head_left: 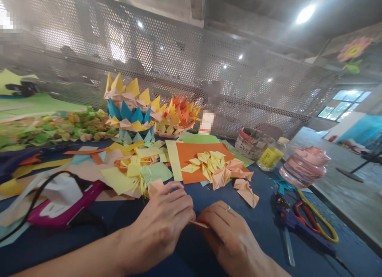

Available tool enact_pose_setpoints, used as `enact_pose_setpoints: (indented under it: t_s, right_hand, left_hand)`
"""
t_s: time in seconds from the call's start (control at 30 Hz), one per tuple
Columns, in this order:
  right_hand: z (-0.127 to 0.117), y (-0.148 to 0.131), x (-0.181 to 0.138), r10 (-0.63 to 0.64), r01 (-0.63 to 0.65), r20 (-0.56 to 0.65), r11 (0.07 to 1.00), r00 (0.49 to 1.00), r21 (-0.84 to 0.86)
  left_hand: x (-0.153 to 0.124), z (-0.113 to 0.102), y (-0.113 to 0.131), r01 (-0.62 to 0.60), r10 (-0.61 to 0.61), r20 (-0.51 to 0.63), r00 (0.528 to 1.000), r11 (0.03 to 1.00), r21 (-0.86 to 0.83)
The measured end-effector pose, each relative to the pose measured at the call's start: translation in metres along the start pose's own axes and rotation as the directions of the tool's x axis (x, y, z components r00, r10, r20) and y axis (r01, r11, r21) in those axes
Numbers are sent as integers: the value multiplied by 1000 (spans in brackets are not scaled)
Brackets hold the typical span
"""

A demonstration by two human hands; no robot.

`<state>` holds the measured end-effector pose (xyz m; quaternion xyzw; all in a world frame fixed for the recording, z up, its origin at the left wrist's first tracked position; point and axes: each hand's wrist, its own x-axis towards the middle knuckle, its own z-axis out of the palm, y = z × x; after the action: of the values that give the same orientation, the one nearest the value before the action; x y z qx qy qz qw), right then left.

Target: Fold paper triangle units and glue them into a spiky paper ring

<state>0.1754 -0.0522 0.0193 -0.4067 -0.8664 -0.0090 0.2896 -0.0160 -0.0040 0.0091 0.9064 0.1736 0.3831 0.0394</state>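
Blue table (265, 233): thin peach paper (199, 224) between left hand (161, 227), right hand (231, 235)

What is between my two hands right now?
A thin peach paper piece spans the small gap between the left hand and the right hand, both pinching it above the blue tabletop, seen in the head view.

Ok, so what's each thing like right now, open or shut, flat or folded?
left hand: shut, pinching the peach paper piece.
right hand: shut, pinching the same piece.
peach paper piece: folded thin, held between both hands.
orange sheet: flat, folded pieces on it.
yellow-labelled bottle: upright, cap on.
scissors: lying flat, blades unclear.
pink glue gun: lying on its side.
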Motion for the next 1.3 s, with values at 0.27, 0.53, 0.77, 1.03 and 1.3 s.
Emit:
enact_pose_setpoints:
  t_s: [0.27,0.53,0.77,1.03,1.3]
  right_hand:
    - [2,2,0,52,-52,-6,999,999,-10]
    - [1,1,-1,97,-98,42,995,994,15]
    - [2,6,0,229,-230,64,973,971,1]
    - [2,5,1,170,-169,55,985,984,-15]
    - [6,12,1,27,-27,-1,999,1000,-23]
  left_hand:
    - [2,0,-4,44,-44,-13,999,999,-25]
    - [3,1,-5,82,-82,-1,997,997,1]
    - [2,3,-10,97,-97,-21,995,995,-3]
    - [3,4,-7,87,-87,2,996,996,-35]
    - [1,6,-7,108,-107,21,994,992,-57]
